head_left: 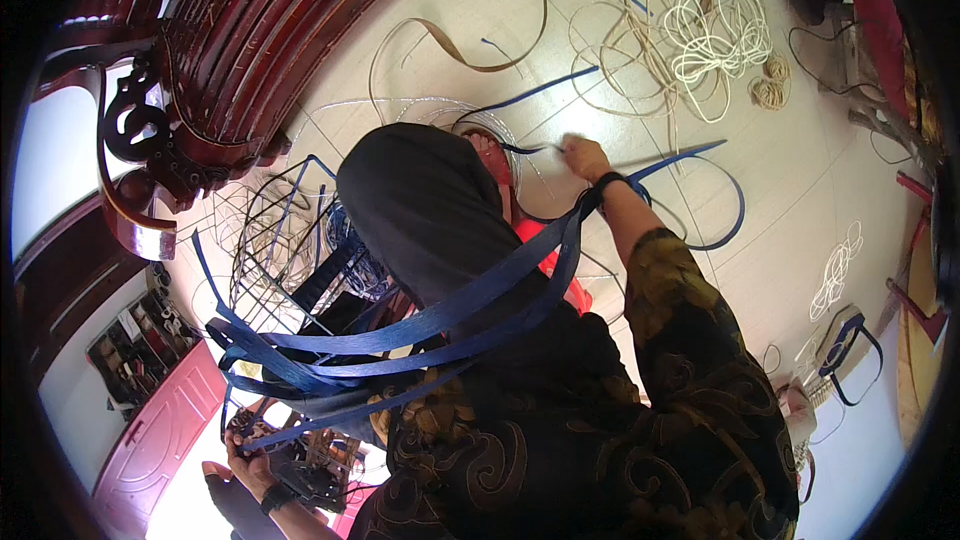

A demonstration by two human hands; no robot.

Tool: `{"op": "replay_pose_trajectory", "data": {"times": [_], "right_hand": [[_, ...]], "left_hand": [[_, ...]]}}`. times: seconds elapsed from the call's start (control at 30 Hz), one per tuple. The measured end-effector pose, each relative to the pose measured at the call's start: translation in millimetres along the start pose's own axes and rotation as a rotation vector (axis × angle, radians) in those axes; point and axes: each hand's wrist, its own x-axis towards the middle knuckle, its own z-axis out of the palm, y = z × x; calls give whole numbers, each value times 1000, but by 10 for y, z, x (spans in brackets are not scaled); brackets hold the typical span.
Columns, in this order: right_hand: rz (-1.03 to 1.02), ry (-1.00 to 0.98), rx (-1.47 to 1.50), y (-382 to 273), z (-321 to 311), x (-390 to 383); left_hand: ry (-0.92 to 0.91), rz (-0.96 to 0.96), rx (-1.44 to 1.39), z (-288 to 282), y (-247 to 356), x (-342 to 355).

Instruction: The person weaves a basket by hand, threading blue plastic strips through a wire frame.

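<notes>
Long blue flat straps [400, 340] sweep in a loose bundle across my lap, from low on the left to my right wrist. My left hand [250, 460] is closed on their lower left end, its thumb and fingers round the strap. Farther off, my right hand [585, 158] is closed, with the bundle hooked around its wrist and blue ends trailing beyond it. A thin dark strip [515, 149] reaches the right fingertips, and they appear to pinch it. My dark-clad knee [420, 210] rises between the hands and hides part of the floor.
A carved dark wooden bench [250, 30] stands at the far left. Tangled cords [270, 240] lie beside my knee. Cream cord coils [715, 35] and a brown strap [450, 45] spread over the tiled floor [800, 170]. A bag [845, 350] sits at the right.
</notes>
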Motion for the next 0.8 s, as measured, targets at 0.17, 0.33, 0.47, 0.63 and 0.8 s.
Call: {"op": "replay_pose_trajectory", "data": {"times": [0.17,0.33,0.47,0.63,0.8], "right_hand": [[-124,66,981,-345,-1270,-150],[-224,111,1293,-690,-2550,-314],[-518,185,1462,-767,-3750,-428],[-1042,11,1477,-961,-5460,-936],[-978,534,966,-2436,-5875,-1891]], "left_hand": [[-50,1,-152,-52,-238,186],[-59,167,5,260,-314,171],[-279,362,58,1060,-392,-258],[-407,398,96,1525,-264,-440],[-547,379,-70,1331,-103,-88]]}}
